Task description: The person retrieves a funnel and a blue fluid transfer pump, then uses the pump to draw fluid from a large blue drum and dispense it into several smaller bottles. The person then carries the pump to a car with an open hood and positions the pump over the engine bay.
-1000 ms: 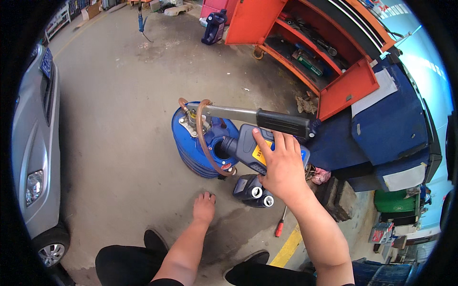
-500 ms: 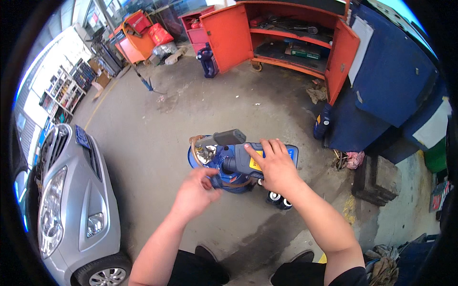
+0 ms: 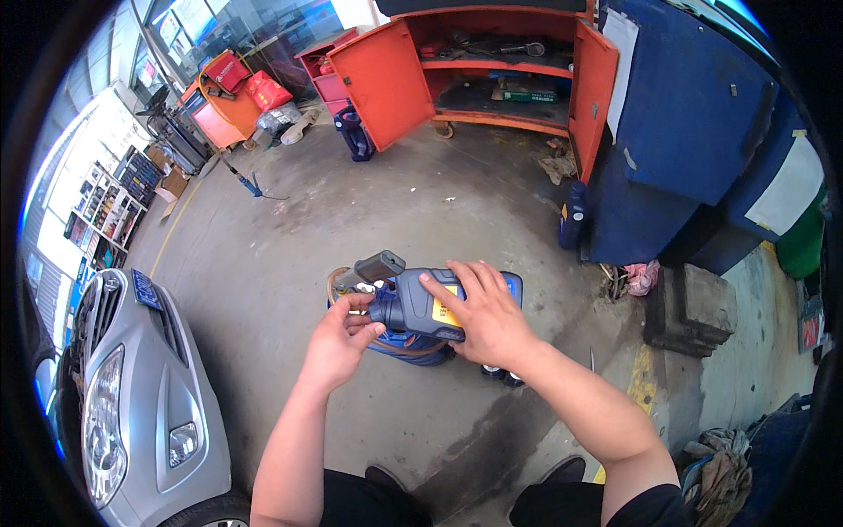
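Observation:
My right hand [image 3: 492, 321] grips a dark blue-grey plastic oil bottle [image 3: 419, 303] with a yellow label, which lies on its side in the air with its neck to the left. At the neck, the fingers of my left hand [image 3: 336, 344] close round the dark cap [image 3: 378, 311]; the fingers partly hide it. Beneath the bottle stands a blue drum [image 3: 414, 353], mostly covered by bottle and hands. A grey pump handle [image 3: 381, 265] juts up from the drum beside the bottle.
A silver car [image 3: 140, 404] stands at the left. Ahead is an orange tool cabinet [image 3: 382, 83] with its doors swung out. More bottles, one dark blue [image 3: 572, 217], stand on the floor. Blue bins [image 3: 694, 132] and a dark block [image 3: 691, 312] line the right.
My left hand has brought the cap against the bottle's neck. The bottle, still in my right hand, now lies more over the drum. The view has shifted slightly.

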The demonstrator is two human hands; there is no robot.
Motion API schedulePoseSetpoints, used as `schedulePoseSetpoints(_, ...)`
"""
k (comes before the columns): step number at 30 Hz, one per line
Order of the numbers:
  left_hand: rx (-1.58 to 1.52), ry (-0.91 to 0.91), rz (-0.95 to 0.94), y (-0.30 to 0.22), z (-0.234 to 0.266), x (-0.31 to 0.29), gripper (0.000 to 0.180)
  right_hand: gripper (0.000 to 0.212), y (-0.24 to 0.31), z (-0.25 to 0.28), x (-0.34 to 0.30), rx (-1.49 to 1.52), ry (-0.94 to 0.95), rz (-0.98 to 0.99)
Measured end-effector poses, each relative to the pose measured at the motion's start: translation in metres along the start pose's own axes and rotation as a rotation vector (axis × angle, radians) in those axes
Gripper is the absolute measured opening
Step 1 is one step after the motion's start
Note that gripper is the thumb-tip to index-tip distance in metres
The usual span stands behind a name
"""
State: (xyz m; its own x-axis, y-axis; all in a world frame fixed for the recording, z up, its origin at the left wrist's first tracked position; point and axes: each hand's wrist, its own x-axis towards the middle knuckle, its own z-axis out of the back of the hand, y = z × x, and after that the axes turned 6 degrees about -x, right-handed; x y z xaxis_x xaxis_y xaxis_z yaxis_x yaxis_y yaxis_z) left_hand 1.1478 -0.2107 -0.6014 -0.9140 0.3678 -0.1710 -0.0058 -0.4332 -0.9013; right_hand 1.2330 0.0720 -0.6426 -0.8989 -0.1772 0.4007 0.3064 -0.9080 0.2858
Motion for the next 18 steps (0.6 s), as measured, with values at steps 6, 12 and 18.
schedulePoseSetpoints(6, -0.170, 0.143, 0.150, 0.007, 0.004, 0.005, 0.046, 0.119, -0.010, 0.004, -0.005, -0.107, -0.053, 0.121)
schedulePoseSetpoints(12, 0.163, 0.108, -0.340, -0.014, -0.001, -0.013, 0.041, 0.120, -0.009, 0.009, -0.019, 0.170, 0.030, -0.040)
schedulePoseSetpoints(18, 0.202, 0.184, -0.362, -0.039, -0.006, -0.051, 0.031, 0.123, -0.029, 0.025, -0.035, 0.268, 0.255, -0.097)
